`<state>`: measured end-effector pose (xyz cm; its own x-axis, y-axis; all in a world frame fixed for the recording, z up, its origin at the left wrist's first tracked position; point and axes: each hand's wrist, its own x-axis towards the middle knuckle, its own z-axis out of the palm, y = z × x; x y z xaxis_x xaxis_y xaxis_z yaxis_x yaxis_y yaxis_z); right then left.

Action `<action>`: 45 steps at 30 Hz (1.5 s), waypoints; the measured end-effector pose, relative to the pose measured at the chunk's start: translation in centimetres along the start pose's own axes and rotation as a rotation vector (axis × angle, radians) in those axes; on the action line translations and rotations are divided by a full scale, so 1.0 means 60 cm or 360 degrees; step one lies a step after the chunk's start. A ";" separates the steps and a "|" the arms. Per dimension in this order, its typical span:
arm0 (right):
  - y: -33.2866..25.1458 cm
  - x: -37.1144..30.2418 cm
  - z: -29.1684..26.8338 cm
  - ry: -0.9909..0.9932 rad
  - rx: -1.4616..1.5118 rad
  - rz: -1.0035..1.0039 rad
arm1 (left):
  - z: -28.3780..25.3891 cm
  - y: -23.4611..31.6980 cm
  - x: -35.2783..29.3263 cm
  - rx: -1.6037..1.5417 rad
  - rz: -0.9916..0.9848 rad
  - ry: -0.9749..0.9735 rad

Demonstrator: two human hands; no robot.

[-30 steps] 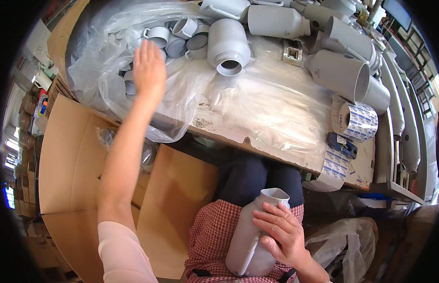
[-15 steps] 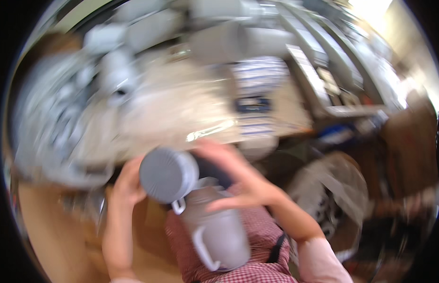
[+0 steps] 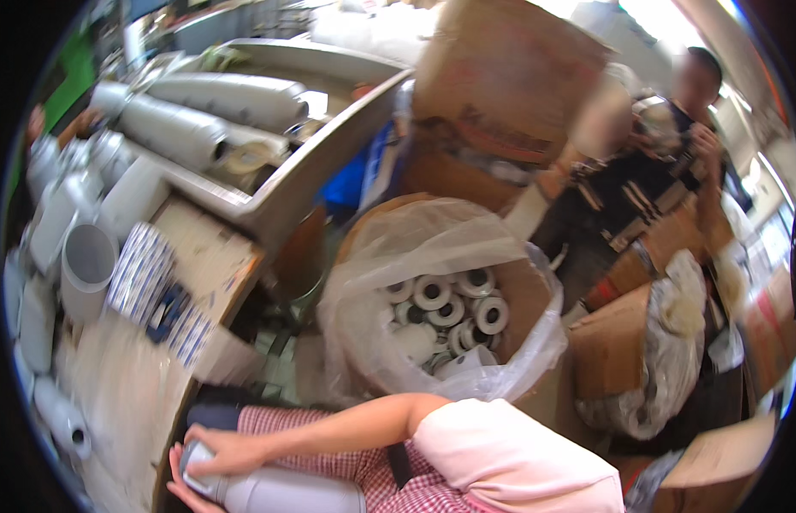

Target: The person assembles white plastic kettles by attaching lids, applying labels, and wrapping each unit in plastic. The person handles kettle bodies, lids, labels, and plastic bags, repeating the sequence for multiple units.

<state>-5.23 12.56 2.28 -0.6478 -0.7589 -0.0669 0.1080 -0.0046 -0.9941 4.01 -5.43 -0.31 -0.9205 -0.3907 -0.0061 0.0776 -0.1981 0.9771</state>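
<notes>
Beside the desk and a plastic-lined box, a grey flask is rested on the lap.
The flask's weight is apparently borne by the lap; its grey cap is gripped by the right hand's fingers, while the left hand is placed alongside, seemingly for support; whether its fingers are closed cannot be told. White rings are piled in the box.

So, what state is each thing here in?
Grey jug: on the lap.
Grey lid: at the jug's neck, between right hand and left hand; tightness unclear.
Lined container: open, holding ring-shaped pieces.
Label roll: partly unwound.
Grey vessel on the table: open end exposed.
</notes>
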 end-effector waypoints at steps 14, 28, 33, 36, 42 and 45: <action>-0.044 -0.018 -0.014 -0.0086 0.0226 0.0222 | 0.080 0.081 -0.065 0.0222 0.0154 0.0181; -0.053 -0.057 -0.004 -0.0124 -0.0056 -0.0034 | 0.077 0.065 -0.104 0.0341 0.0599 0.0293; -0.087 0.016 -0.027 -0.0264 -0.0374 -0.0168 | 0.070 0.073 -0.094 0.0318 0.0376 0.0496; -0.091 0.148 -0.030 -0.0010 -0.0768 -0.0471 | 0.069 0.077 -0.080 0.0380 0.0378 0.0373; -0.038 0.376 0.005 -0.0130 -0.1576 -0.0968 | 0.053 0.093 -0.059 0.0430 0.0308 0.0235; -0.017 0.392 -0.006 -0.0145 -0.1408 -0.0875 | 0.017 0.099 -0.040 0.0344 0.0341 0.0179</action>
<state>-20.86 -5.08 1.71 -0.3772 -0.8429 0.3836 -0.7989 0.0866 -0.5952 6.28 -4.72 5.70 -0.8429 -0.5022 0.1932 0.1712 0.0901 0.9811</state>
